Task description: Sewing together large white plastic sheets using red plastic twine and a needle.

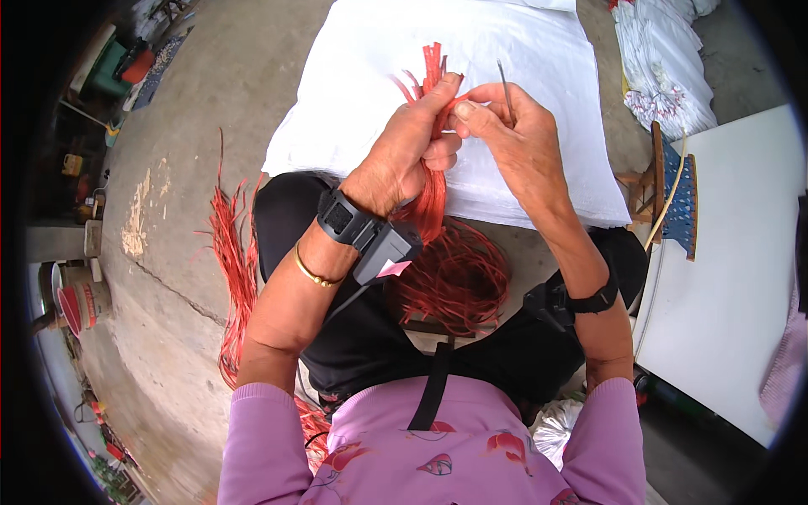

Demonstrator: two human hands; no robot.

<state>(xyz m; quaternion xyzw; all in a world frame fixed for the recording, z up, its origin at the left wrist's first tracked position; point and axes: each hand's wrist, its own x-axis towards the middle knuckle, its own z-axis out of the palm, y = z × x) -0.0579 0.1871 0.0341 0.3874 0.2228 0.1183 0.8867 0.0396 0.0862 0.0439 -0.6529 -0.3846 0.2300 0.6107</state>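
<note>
Closest up, it's the lilac flowered top (396, 459). Out left, loose red strips (234, 278) trail on the floor (172, 252). Here's the left hand (412, 139), clamped on a red strip bundle (431, 202) before the white sheet (522, 42); the right hand (515, 135) grips a slim dark tool (505, 88), fingertips together at the bundle.

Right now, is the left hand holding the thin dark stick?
No, the right hand holds the thin dark stick, while the left hand grips a bundle of red strands.
</note>
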